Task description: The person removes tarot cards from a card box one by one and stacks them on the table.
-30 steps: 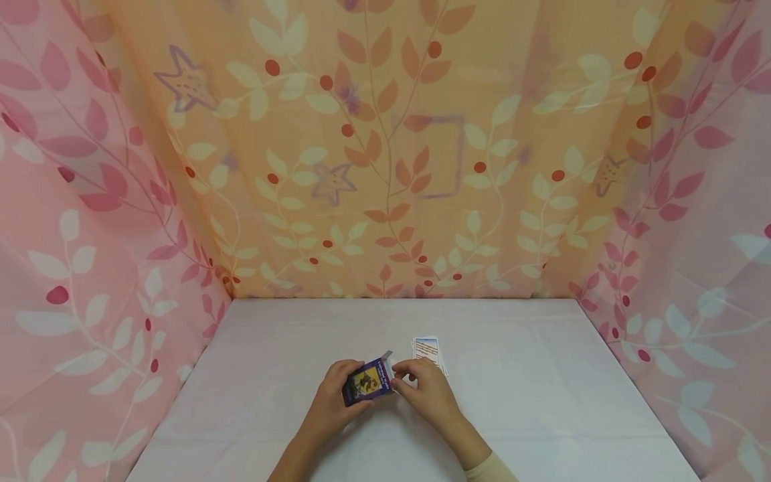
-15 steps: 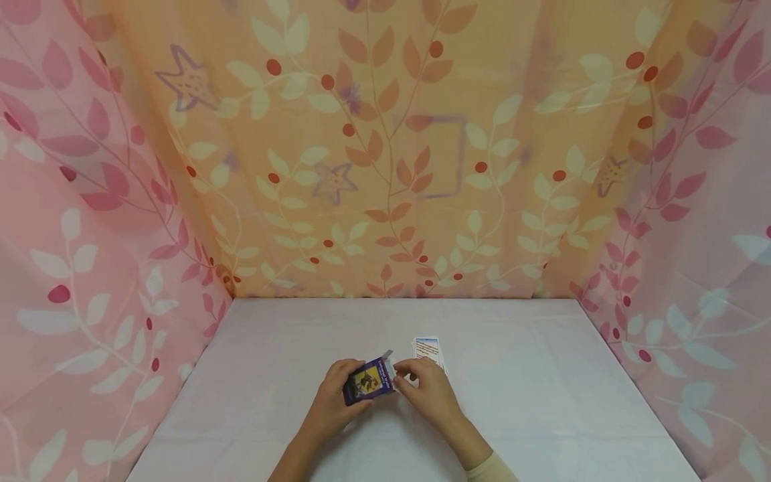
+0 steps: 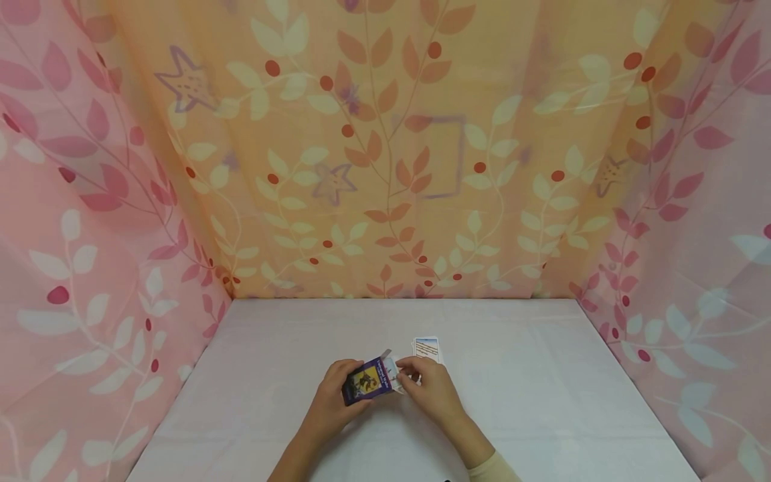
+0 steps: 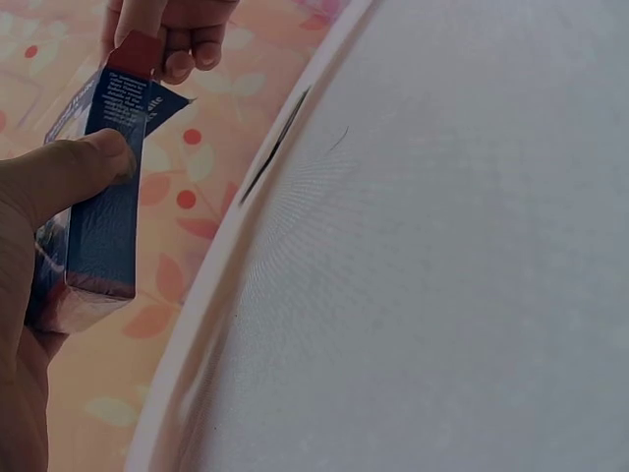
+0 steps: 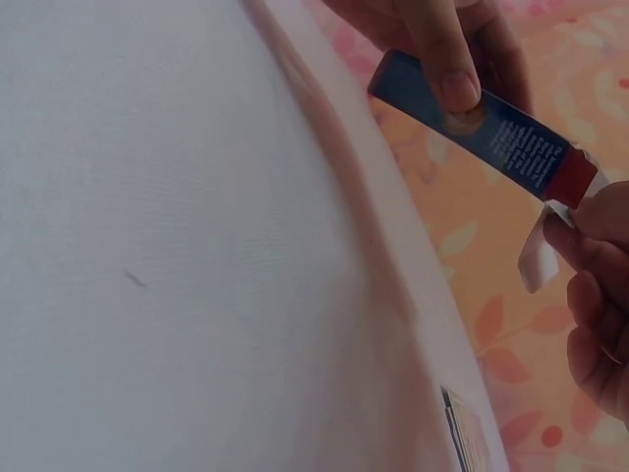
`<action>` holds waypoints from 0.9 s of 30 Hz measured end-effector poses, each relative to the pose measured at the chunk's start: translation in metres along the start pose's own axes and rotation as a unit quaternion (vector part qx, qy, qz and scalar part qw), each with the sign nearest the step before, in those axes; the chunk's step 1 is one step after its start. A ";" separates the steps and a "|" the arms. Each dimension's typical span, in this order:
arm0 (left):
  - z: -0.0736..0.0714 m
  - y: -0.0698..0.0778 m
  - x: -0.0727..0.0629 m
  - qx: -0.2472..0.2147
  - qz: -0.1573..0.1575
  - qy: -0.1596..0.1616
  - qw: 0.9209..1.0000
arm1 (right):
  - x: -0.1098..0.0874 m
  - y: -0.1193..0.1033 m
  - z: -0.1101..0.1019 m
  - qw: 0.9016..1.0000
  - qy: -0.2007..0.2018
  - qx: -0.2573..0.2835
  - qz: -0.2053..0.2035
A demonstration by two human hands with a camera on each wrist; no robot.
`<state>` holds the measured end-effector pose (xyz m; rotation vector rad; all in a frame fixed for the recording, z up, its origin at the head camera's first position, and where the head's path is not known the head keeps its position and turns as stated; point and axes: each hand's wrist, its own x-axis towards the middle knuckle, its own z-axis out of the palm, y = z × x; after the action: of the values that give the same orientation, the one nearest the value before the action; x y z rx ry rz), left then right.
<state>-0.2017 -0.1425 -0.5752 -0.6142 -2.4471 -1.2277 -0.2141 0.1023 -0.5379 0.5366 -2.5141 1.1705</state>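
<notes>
A small purple-blue card box (image 3: 367, 383) with a yellow picture on its front is tilted above the white table. My left hand (image 3: 331, 398) grips it by its sides, and the thumb (image 4: 93, 162) presses along the narrow blue side in the left wrist view. The box's end facing right is open, its flap (image 3: 386, 353) sticking up. Pale cards (image 3: 393, 372) stick partly out of that end, and my right hand (image 3: 430, 395) pinches them between thumb and fingers. How many cards are in the pinch is hidden.
A loose stack of cards (image 3: 426, 346) lies on the white table (image 3: 518, 375) just beyond my right hand, partly covered by it. Floral curtains (image 3: 385, 201) close off the back and both sides.
My right hand has shifted slightly to the right, and the cards stick out further from the box. The left hand and the box have hardly moved.
</notes>
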 end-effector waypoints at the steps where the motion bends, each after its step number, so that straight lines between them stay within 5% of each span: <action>1: 0.000 0.000 0.000 0.000 -0.001 0.000 1.000 | 0.000 0.000 -0.001 1.000 0.000 0.004 0.001; 27: 0.001 -0.001 -0.001 0.006 -0.017 0.007 1.000 | 0.004 0.001 -0.017 0.999 0.004 0.044 0.013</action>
<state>-0.2016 -0.1427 -0.5769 -0.5614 -2.4618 -1.2267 -0.2161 0.1151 -0.5266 0.5205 -2.4786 1.2948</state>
